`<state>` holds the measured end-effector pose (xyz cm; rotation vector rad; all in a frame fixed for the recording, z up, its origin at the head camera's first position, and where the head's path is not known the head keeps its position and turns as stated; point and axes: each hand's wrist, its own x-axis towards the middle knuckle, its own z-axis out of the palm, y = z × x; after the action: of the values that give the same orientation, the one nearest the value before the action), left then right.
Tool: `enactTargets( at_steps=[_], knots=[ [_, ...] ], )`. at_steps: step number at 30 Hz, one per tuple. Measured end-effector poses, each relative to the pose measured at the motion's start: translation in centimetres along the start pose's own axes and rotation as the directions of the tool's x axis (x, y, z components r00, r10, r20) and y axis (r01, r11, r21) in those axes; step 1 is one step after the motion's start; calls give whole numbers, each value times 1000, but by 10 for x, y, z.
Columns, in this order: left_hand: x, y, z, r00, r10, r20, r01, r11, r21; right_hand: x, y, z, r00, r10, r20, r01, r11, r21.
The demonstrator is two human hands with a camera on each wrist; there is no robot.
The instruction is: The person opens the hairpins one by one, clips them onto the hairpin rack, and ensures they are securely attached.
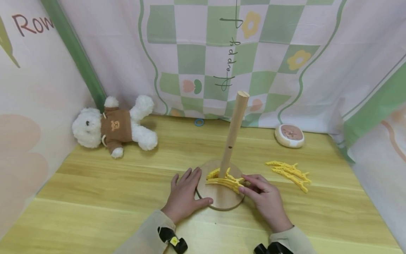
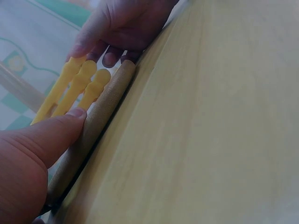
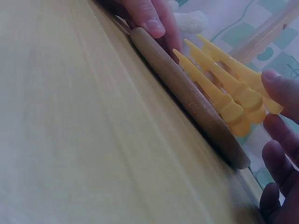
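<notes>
A round wooden base (image 1: 222, 201) with an upright wooden pole (image 1: 234, 134) stands before me. Curved, branched yellow plastic pieces (image 1: 223, 181) lie stacked around the foot of the pole; the right wrist view shows their knobbed ends (image 3: 233, 109) layered above the base's edge. My left hand (image 1: 187, 197) rests along the base's left side, fingers extended and thumb (image 2: 70, 123) at the front rim. Between thumb and index finger, my right hand (image 1: 264, 197) pinches the right end of the top yellow piece (image 3: 247, 77). Its other fingers curl loosely below.
More yellow pieces (image 1: 290, 173) lie on the table right of the base. A white plush toy (image 1: 117, 127) in a brown top lies at the back left. Toward the back are a blue ring (image 1: 199, 122) and a rounded white device (image 1: 289, 135), before a checked curtain (image 1: 222, 60).
</notes>
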<state>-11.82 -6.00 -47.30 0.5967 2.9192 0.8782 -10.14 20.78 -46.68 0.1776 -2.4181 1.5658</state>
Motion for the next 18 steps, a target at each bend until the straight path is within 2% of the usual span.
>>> enactTargets(
  at_steps=[18],
  knots=[
    [0, 0, 0, 1000, -13, 11, 13, 1000, 1, 1, 1, 2, 1000, -9, 1, 9, 1000, -12]
  ],
)
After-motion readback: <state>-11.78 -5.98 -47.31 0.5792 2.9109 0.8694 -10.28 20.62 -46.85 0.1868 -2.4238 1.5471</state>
